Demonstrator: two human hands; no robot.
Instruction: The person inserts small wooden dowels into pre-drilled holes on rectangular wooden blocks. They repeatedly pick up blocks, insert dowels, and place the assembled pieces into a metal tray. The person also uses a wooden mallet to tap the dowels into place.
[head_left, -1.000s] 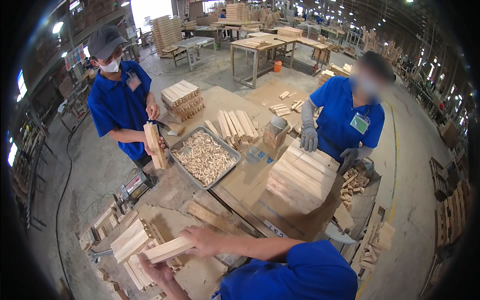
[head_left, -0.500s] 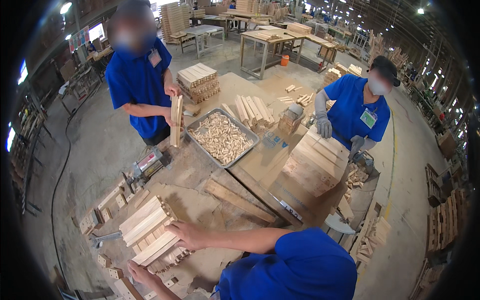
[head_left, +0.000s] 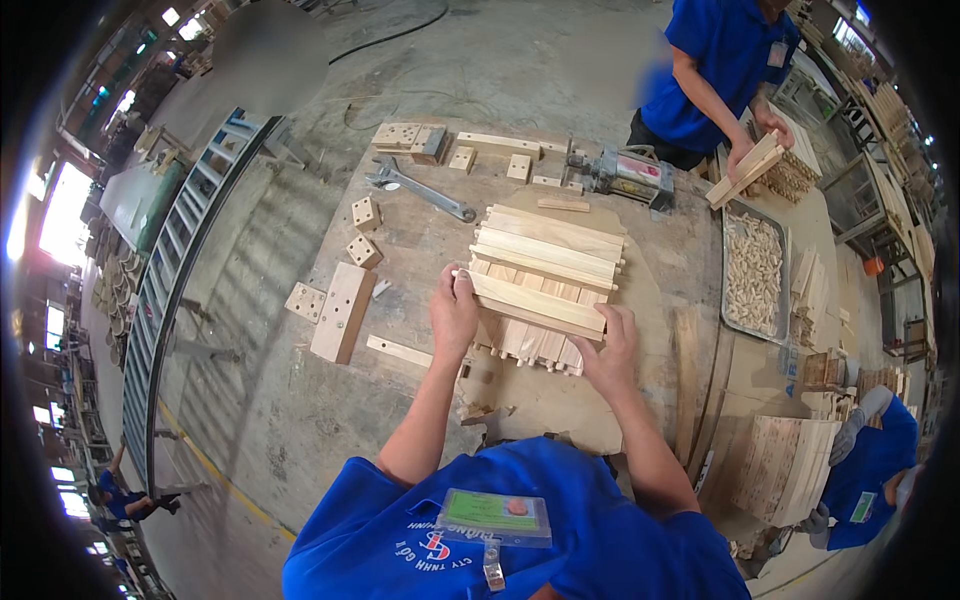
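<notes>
Both my hands grip a pale wooden slat (head_left: pixel 540 304), one at each end. My left hand (head_left: pixel 456 312) is closed on its left end with the thumb on top. My right hand (head_left: pixel 612 352) has its fingers bent round the right end. Beneath and beyond the slat is a stack of similar slats (head_left: pixel 548 242), with small round pegs sticking out at their ends. The slat lies over the near part of this stack; whether it touches the pieces below is hard to tell.
A steel wrench (head_left: pixel 425 192), drilled wooden blocks (head_left: pixel 345 312) and a metal clamp device (head_left: pixel 630 175) lie around the stack. A tray (head_left: pixel 726 300) of wooden dowels stands to the right. One co-worker (head_left: pixel 690 90) holds wood strips; another (head_left: pixel 872 470) is beside stacked boards (head_left: pixel 785 468).
My view has swung round, so the stack now appears near the middle. My right hand has shifted from the top of the stack to the slat's right end; the left stays at the other end.
</notes>
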